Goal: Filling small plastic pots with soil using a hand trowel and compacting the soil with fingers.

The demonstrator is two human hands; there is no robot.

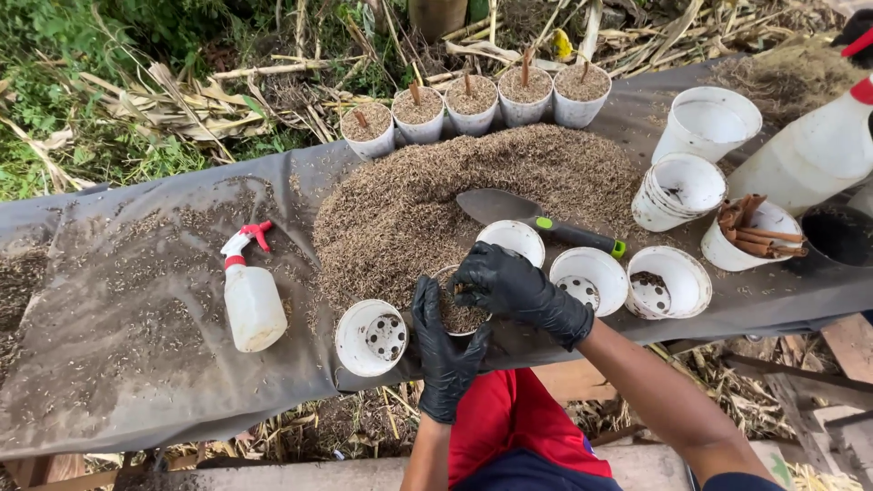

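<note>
Both hands wear black gloves. My left hand [444, 350] cups the near side of a white pot [459, 318] filled with brown husk mix. Over the pot's top, my right hand [516, 286] pinches a small brown piece at the surface of the mix. The pot sits at the near edge of a big husk pile [427, 200] on a dark sheet-covered table [136, 364]. A trowel [536, 218] with a black and green handle lies on the pile just beyond my right hand.
Empty white pots [371, 338] [591, 277] [668, 282] lie around my hands. Several filled pots with sticks [473, 105] line the far edge. A white spray bottle [252, 295] lies left. At right stand stacked pots [677, 189], a cup of brown sticks [755, 235] and a larger sprayer [818, 150].
</note>
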